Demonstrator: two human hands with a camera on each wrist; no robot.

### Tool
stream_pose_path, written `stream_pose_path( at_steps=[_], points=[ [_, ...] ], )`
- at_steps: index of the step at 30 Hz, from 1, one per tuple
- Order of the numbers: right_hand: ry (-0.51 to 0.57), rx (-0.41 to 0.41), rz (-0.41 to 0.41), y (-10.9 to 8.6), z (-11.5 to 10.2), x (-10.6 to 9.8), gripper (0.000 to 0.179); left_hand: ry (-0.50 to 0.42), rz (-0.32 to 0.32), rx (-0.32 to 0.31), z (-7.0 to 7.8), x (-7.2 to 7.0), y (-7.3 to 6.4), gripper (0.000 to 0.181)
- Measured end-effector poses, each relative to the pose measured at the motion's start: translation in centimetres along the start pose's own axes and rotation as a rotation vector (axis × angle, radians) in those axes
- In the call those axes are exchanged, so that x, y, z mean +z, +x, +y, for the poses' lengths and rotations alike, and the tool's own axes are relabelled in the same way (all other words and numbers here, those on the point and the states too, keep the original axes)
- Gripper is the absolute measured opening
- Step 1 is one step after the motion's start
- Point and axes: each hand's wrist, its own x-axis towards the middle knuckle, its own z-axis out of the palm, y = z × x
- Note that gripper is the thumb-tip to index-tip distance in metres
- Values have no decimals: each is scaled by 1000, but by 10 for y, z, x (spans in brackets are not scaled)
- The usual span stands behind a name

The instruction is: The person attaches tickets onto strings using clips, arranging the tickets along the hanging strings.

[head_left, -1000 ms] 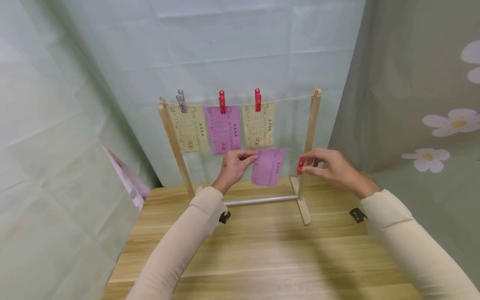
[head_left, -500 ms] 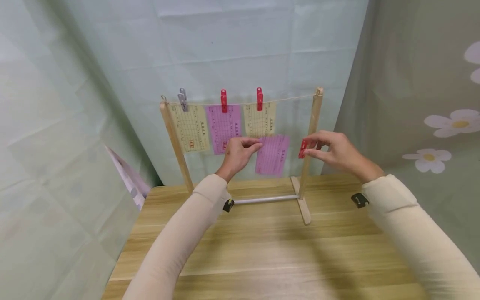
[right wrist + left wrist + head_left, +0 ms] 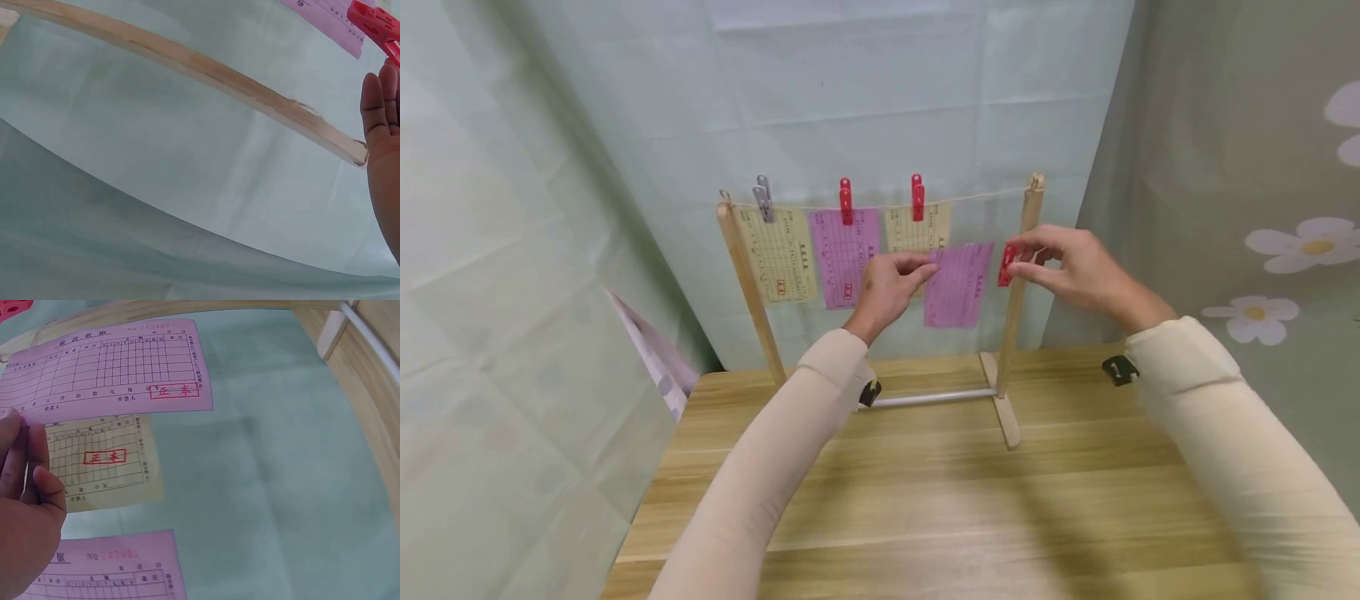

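Observation:
My left hand pinches a pink receipt slip by its upper left corner. The slip hangs in front of the right-hand yellow slip, partly covering it; its red stamp shows in the left wrist view. Beside the right post, my right hand holds a red clip between thumb and fingers, apart from the slip. Along the string, a grey clip bears a yellow slip, and red clips hold a pink slip and the right-hand yellow one.
The string runs between a left wooden post and a right wooden post. A white bar joins the posts low down. The stand is on a wooden table, with pale cloth behind and a flowered curtain at right.
Both hands have risen toward the string. The pink slip has moved up and to the right with my left hand, and the red clip has gone up in my right hand.

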Motion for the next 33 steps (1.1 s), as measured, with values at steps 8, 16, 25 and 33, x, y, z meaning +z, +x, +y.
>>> stream_pose_path(
  at_steps=[8, 16, 25, 33],
  points=[
    [-22, 49, 2, 10, -4, -12, 29, 17, -1, -7, 11, 4, 6, 21],
    [-37, 71, 20, 19, -8, -25, 30, 24, 36, -4, 21, 6, 13, 21],
    [-16, 125, 48, 33, -14, -38, 31, 36, 53, 37, 28, 6, 19, 22],
    [6, 175, 53, 51, -17, -47, 32, 18, 78, 33, 40, 11, 26, 19]
  ],
)
